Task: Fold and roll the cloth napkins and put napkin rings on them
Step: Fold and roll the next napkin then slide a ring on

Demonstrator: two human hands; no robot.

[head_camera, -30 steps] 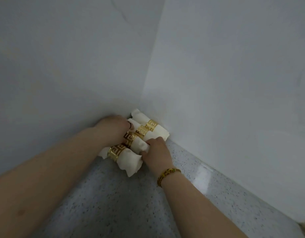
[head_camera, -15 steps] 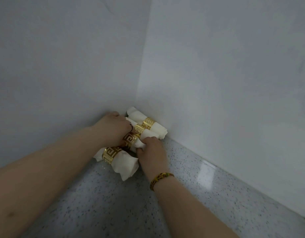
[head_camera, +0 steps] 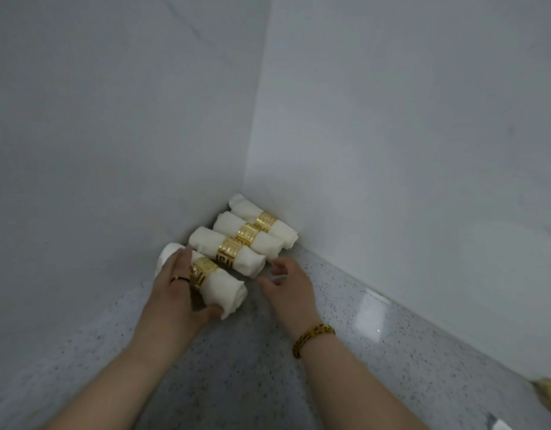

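Several cream rolled napkins, each with a gold patterned ring, lie side by side in the corner of a speckled counter [head_camera: 237,367]. My left hand [head_camera: 178,290] grips the nearest napkin [head_camera: 227,290], fingers over its far half beside the gold ring [head_camera: 206,271], thumb at its near end. The second napkin [head_camera: 206,240] lies just behind it, then a third napkin [head_camera: 268,243] and the farthest napkin [head_camera: 246,206] against the wall. My right hand [head_camera: 286,283] hovers just right of the rolls, fingers loosely curled, holding nothing and touching nothing.
Two plain grey-white walls [head_camera: 392,150] meet behind the napkins and close off the corner. A shiny gold object [head_camera: 550,395] shows partly at the lower right edge of the counter.
My right hand has come off the rolls and drawn back to the right. My left hand has shifted from the middle rolls onto the nearest napkin, uncovering the others.
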